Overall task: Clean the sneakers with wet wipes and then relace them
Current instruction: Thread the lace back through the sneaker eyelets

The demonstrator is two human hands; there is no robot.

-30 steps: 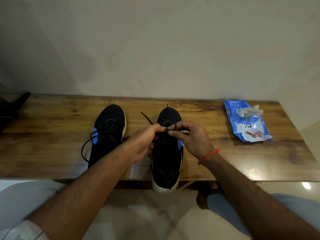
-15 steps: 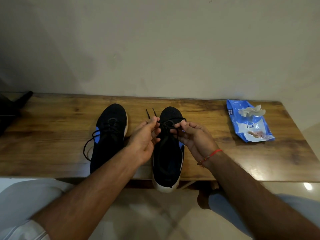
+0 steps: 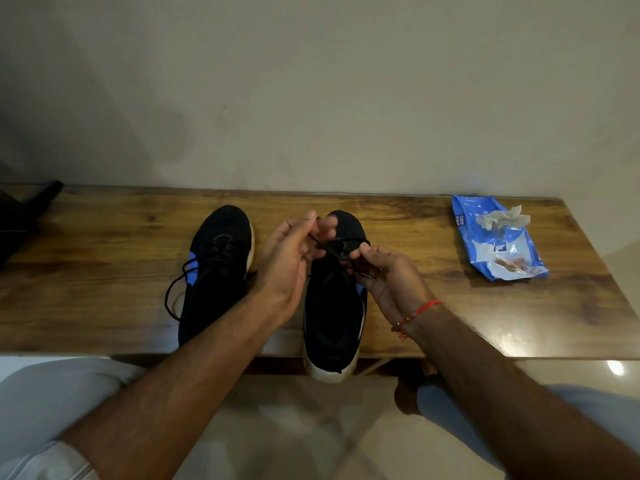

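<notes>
The right-hand sneaker (image 3: pixel 335 306) sits in the middle of the frame on the wooden table (image 3: pixel 433 306), toe toward the wall and its white heel hanging over the near edge. My left hand (image 3: pixel 287 265) is raised over its toe end, fingers curled, pinching the black lace (image 3: pixel 332 245) near the top of the shoe. My right hand (image 3: pixel 384 275) is just right of the lacing, thumb and forefinger pinching the same lace where it loops across the upper; a red thread bracelet (image 3: pixel 420 311) circles that wrist. The lace runs taut between my two hands, though I cannot tell which eyelets it passes through.

The other sneaker (image 3: pixel 214 268) lies just left of my left hand, also toe toward the wall, with its loose lace looping out onto the table at its left side. In the right of the frame, well apart from the shoes, lies the blue wet wipes pack (image 3: pixel 498 244) with a crumpled wipe (image 3: pixel 502 218) resting on its far end.
</notes>
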